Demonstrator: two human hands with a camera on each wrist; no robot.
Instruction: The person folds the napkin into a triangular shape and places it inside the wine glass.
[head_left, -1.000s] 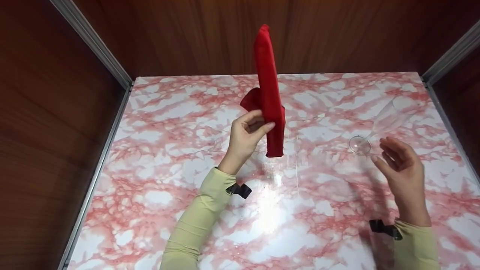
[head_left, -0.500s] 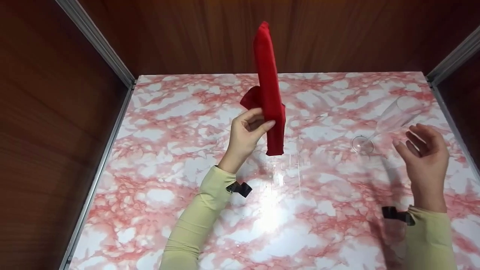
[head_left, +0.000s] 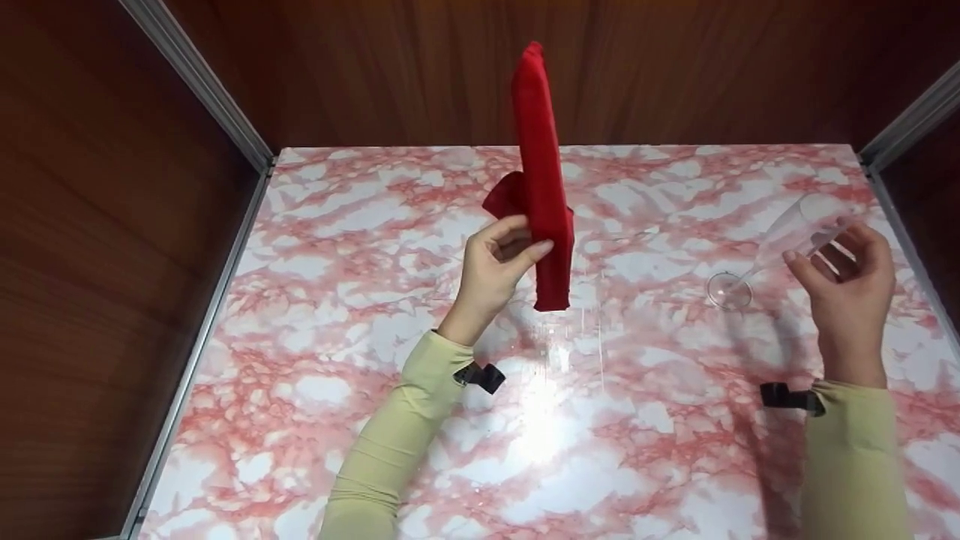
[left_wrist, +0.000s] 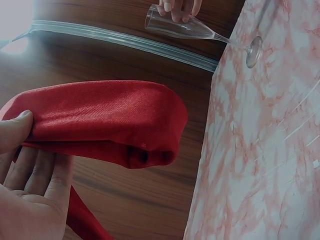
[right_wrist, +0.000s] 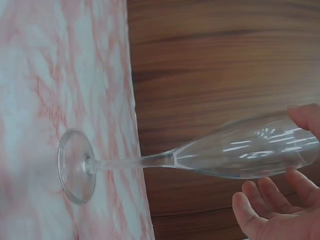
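Note:
My left hand pinches a folded red cloth between thumb and fingers, held up above the table. In the left wrist view the red cloth looks smooth and satiny, folded into a thick band, with a narrower part hanging below. A clear champagne flute stands upright on the table at the right. My right hand is at the bowl of the flute, thumb on one side and curved fingers on the other. Whether the fingertips touch the glass is unclear.
The table has a red and white marbled top. Brown wood-grain panels with metal edge strips enclose it at the back and sides. Bright light reflects near the middle of the tabletop.
My right hand has moved right and then forward, from beside the flute's foot up to its bowl. The left hand keeps holding the red cloth in much the same place.

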